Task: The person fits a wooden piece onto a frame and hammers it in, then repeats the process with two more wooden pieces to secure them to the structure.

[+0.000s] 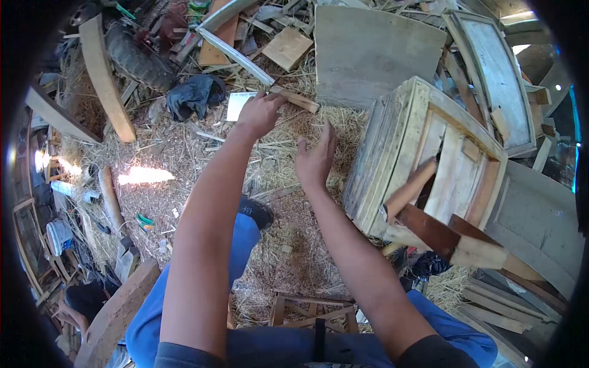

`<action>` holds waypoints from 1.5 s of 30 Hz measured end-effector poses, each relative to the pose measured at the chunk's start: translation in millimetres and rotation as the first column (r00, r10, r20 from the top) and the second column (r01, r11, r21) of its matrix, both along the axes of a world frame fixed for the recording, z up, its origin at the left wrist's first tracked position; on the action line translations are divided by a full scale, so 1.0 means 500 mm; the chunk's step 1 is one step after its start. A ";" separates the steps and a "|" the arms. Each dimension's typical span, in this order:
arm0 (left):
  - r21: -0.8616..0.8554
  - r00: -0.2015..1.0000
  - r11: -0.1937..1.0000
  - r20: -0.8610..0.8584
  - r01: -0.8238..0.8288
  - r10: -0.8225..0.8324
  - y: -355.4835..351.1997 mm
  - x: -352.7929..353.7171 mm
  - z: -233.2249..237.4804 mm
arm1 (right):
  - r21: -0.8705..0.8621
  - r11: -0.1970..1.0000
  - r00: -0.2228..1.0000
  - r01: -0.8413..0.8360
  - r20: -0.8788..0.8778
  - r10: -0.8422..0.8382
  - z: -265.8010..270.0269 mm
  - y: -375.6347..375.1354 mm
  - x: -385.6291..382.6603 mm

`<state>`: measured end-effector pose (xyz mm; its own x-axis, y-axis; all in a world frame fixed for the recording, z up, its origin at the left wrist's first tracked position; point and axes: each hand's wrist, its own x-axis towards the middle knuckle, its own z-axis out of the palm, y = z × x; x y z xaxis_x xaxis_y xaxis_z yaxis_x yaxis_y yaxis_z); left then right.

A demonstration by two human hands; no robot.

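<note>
My left hand (260, 114) is at the upper middle, its fingers bent over the left end of a short wooden piece (298, 100). Whether the fingers grip that piece or only rest on it is hard to make out. A white rectangular piece (238, 107) lies just left of this hand. My right hand (316, 156) is lower and to the right, above the straw, with thumb and fingers apart and nothing in it. Right of it stands a worn whitish wooden cabinet (402, 153) with loose wood pieces on it.
Boards and a white frame bar (236, 56) lie at the top, beside a large grey panel (375, 55). A dark cloth (195, 97) and a tire (136, 60) are upper left. A wooden stool (313, 308) stands near my legs. Part of another person (76, 313) shows lower left.
</note>
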<state>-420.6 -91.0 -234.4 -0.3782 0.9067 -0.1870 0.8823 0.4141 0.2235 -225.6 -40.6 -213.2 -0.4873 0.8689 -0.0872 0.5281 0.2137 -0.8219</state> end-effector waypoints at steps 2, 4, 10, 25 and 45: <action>0.030 0.998 0.998 0.019 0.051 -0.052 0.019 -0.009 -0.022 | -0.007 1.000 1.000 -0.010 0.007 0.010 -0.018 0.002 -0.006; -0.008 0.997 0.997 0.000 0.082 -0.082 0.038 -0.013 -0.041 | 0.001 1.000 0.999 0.019 -0.039 -0.019 -0.039 0.002 -0.011; -0.068 0.994 0.998 -0.108 -0.001 -0.006 0.072 0.009 -0.053 | 0.044 0.994 0.994 -0.097 -0.043 0.099 -0.018 -0.049 0.044; 0.276 0.536 0.798 0.841 -0.536 0.070 0.018 0.020 0.461 | 0.267 0.835 0.770 -0.481 -0.328 0.548 0.381 -0.101 0.295; 0.390 0.126 0.782 0.917 -0.487 -0.379 0.144 0.532 0.900 | 0.316 0.930 0.876 -0.188 -0.374 0.304 0.800 0.214 0.615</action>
